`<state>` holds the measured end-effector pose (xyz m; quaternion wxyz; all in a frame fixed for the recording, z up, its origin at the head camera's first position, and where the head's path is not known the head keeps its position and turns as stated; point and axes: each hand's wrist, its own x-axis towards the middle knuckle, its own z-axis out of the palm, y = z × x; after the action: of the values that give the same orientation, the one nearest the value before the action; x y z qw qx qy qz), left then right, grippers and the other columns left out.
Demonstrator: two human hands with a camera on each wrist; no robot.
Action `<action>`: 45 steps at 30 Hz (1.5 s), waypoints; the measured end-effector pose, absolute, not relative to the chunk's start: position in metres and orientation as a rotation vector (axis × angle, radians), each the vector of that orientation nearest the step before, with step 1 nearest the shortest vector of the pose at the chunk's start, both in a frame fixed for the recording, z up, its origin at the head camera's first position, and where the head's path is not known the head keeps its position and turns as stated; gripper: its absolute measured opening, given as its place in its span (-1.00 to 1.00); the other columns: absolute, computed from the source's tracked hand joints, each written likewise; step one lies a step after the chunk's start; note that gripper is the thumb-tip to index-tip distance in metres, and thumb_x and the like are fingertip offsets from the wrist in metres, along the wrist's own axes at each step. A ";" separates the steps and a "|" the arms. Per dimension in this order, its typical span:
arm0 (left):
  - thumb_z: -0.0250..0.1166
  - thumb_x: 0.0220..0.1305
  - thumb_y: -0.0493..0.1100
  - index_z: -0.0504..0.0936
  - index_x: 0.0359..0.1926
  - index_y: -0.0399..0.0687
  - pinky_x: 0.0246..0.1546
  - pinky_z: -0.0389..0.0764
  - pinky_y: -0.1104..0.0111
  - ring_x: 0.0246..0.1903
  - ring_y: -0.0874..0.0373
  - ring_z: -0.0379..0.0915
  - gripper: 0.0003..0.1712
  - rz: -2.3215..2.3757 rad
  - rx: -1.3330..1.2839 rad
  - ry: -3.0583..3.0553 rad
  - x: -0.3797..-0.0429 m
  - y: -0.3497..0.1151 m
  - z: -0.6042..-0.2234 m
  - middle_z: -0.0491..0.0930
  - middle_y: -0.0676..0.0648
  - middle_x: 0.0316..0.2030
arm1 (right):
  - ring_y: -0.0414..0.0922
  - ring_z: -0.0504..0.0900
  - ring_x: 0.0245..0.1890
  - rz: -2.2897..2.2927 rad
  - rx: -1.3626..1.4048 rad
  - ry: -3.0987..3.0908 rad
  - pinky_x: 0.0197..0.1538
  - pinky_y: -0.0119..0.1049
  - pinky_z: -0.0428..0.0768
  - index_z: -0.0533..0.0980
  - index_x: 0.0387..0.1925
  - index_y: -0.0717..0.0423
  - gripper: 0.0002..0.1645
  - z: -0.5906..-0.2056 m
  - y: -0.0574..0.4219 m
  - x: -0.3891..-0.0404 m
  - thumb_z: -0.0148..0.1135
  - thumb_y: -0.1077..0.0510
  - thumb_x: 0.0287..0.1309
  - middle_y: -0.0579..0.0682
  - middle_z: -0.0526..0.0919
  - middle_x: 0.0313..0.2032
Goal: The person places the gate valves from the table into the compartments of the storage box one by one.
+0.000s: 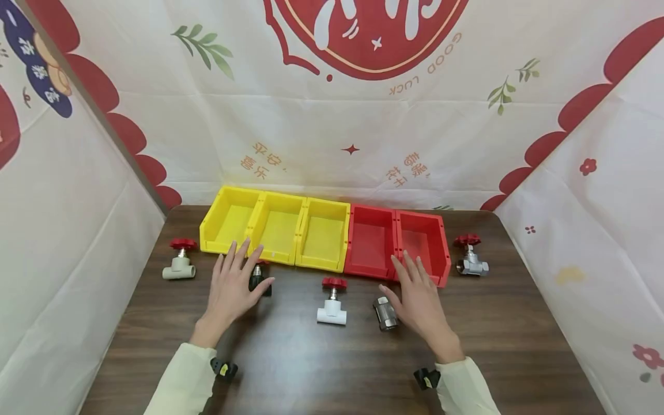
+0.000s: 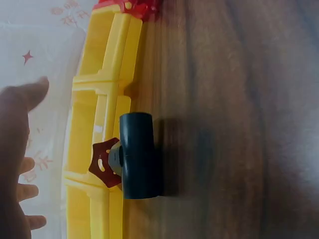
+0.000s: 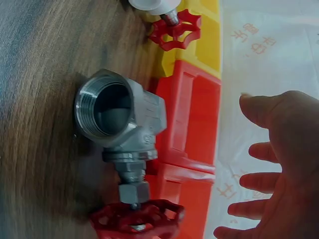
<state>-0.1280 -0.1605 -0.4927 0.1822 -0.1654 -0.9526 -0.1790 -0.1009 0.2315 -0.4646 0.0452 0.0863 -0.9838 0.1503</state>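
Observation:
My left hand (image 1: 231,291) is spread above the table's left side, holding nothing. Partly under it lies a dark tee-shaped valve (image 2: 139,157) with a red handwheel (image 2: 105,163). With fingers spread, my right hand (image 1: 419,300) hovers on the other side, also holding nothing. Beside its thumb is a threaded metal valve (image 3: 112,107), whose red handwheel (image 3: 139,219) shows in the right wrist view but is hidden by the hand in the head view. Between the hands stands a white tee valve (image 1: 332,311) with a red handwheel.
Three yellow bins (image 1: 321,266) and two red bins (image 1: 369,271) stand in a row at the back of the brown table (image 1: 321,374). A beige valve (image 1: 179,268) lies far left, a silver metal valve (image 1: 472,265) far right. Printed cloth (image 1: 311,127) hangs behind.

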 end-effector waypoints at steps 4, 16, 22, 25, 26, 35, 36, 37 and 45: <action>0.33 0.16 0.12 0.29 0.38 -0.04 0.25 0.04 -0.19 0.35 -0.28 -0.01 -0.18 -0.544 -0.432 -2.695 -0.141 -0.161 -0.496 0.16 -0.28 0.37 | 0.35 0.03 0.36 0.504 0.263 -2.975 0.13 0.44 0.15 0.19 0.40 0.11 -0.09 -0.473 0.233 -0.107 0.32 -0.09 0.10 0.27 0.10 0.40; 0.30 0.24 -0.10 0.30 0.34 -0.21 0.21 0.17 -0.15 0.32 -0.30 0.05 -0.30 -0.561 -0.414 -2.709 -0.166 -0.169 -0.499 0.20 -0.35 0.32 | 0.33 0.33 0.17 0.581 0.259 -2.910 0.03 0.32 0.38 0.14 0.41 0.14 -0.11 -0.482 0.236 -0.134 0.31 0.02 0.13 0.28 0.07 0.40; 0.30 0.23 -0.18 0.28 0.36 -0.21 0.12 0.29 -0.15 0.30 -0.25 0.11 -0.29 -0.521 -0.442 -2.722 -0.180 -0.170 -0.502 0.21 -0.30 0.33 | 0.31 0.40 0.13 0.598 0.229 -2.931 -0.03 0.29 0.45 0.07 0.44 0.14 -0.06 -0.489 0.235 -0.141 0.32 0.09 0.12 0.26 -0.01 0.43; 0.32 0.21 -0.22 0.28 0.36 -0.18 0.09 0.32 -0.15 0.30 -0.24 0.12 -0.28 -0.509 -0.440 -2.757 -0.186 -0.170 -0.502 0.20 -0.26 0.35 | 0.28 0.45 0.09 0.563 0.236 -2.932 -0.06 0.22 0.51 0.06 0.44 0.16 -0.05 -0.492 0.234 -0.145 0.33 0.10 0.12 0.26 -0.02 0.43; 0.32 0.20 -0.24 0.28 0.36 -0.18 0.08 0.33 -0.15 0.30 -0.24 0.12 -0.28 -0.504 -0.432 -2.775 -0.187 -0.170 -0.502 0.19 -0.25 0.36 | 0.28 0.46 0.08 0.548 0.238 -2.932 -0.06 0.19 0.52 0.06 0.44 0.17 -0.05 -0.494 0.233 -0.147 0.33 0.11 0.11 0.26 -0.01 0.42; 0.24 0.22 -0.35 0.33 0.33 -0.20 -0.30 0.52 0.02 -0.18 -0.19 0.49 -0.36 -0.428 -0.399 -2.903 -0.194 -0.161 -0.505 0.08 -0.24 0.41 | 0.25 0.53 -0.06 0.520 0.229 -2.945 -0.12 0.16 0.55 0.05 0.41 0.31 -0.06 -0.502 0.235 -0.158 0.31 0.16 0.12 0.28 0.01 0.41; 0.23 0.21 -0.36 0.35 0.32 -0.21 -0.39 0.52 0.07 -0.34 -0.14 0.50 -0.38 -0.426 -0.400 -2.893 -0.195 -0.160 -0.506 0.08 -0.23 0.41 | 0.22 0.57 -0.17 0.517 0.229 -2.945 -0.15 0.13 0.57 0.05 0.41 0.31 -0.06 -0.503 0.236 -0.158 0.31 0.16 0.11 0.27 0.00 0.42; 0.23 0.21 -0.38 0.38 0.30 -0.21 -0.48 0.50 0.14 -0.49 -0.07 0.45 -0.40 -0.421 -0.398 -2.883 -0.196 -0.160 -0.506 0.09 -0.21 0.41 | 0.19 0.59 -0.27 0.517 0.238 -2.942 -0.19 0.11 0.58 0.05 0.41 0.33 -0.06 -0.503 0.237 -0.159 0.31 0.17 0.11 0.27 0.00 0.42; 0.28 0.18 -0.37 0.54 0.20 -0.10 -0.68 0.38 0.33 -0.77 0.13 0.18 -0.48 -0.631 -0.285 -2.913 -0.200 -0.166 -0.500 0.13 -0.02 0.42 | -0.13 0.39 -0.71 0.542 0.310 -3.035 -0.44 -0.17 0.55 -0.08 0.47 0.23 0.01 -0.501 0.246 -0.168 0.28 0.12 0.17 0.16 -0.17 0.48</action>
<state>-0.2005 -0.1659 -0.4999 0.0737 -0.0950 -0.9703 -0.2101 -0.1680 0.2458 -0.5013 0.0216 0.1002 -0.9792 0.1749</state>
